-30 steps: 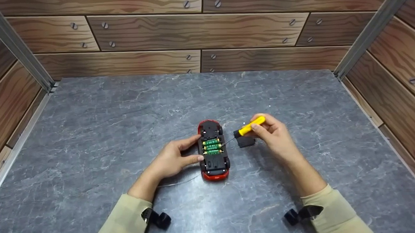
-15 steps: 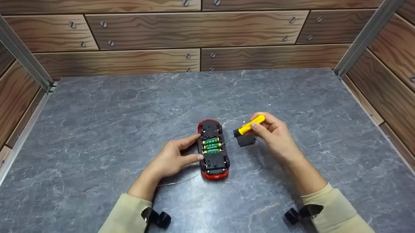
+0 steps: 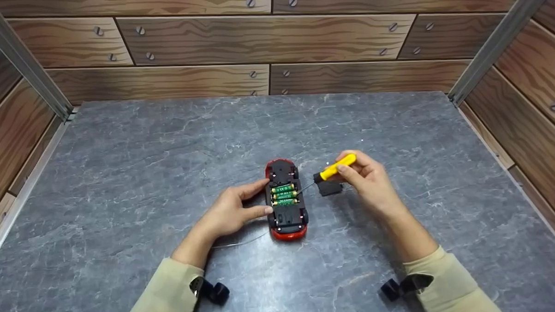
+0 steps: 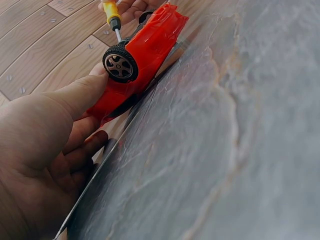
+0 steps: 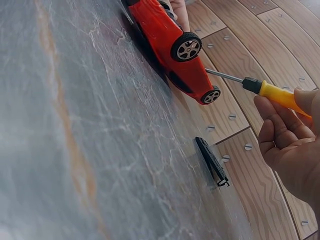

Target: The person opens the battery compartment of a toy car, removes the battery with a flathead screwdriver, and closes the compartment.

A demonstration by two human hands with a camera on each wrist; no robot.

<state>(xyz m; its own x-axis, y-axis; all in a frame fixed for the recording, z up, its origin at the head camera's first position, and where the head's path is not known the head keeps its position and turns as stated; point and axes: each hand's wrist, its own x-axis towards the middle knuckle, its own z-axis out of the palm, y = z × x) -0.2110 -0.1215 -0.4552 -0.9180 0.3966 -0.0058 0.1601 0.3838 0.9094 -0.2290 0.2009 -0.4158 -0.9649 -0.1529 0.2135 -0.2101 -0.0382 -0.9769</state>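
Observation:
A red toy car lies upside down, its black underside facing up. In its uncovered battery bay sit three green batteries. My left hand holds the car by its left side, index finger and thumb spread along the edge. The left wrist view shows that thumb beside a wheel. Between thumb and fingers, my right hand grips a yellow-handled screwdriver, whose metal shaft slants down to the right ends of the batteries. A black battery cover lies on the table, right of the car.
The grey marbled table is bordered by wood-patterned walls and metal posts. A thin wire runs from the car beneath my left wrist. One small pale speck lies beyond the right hand.

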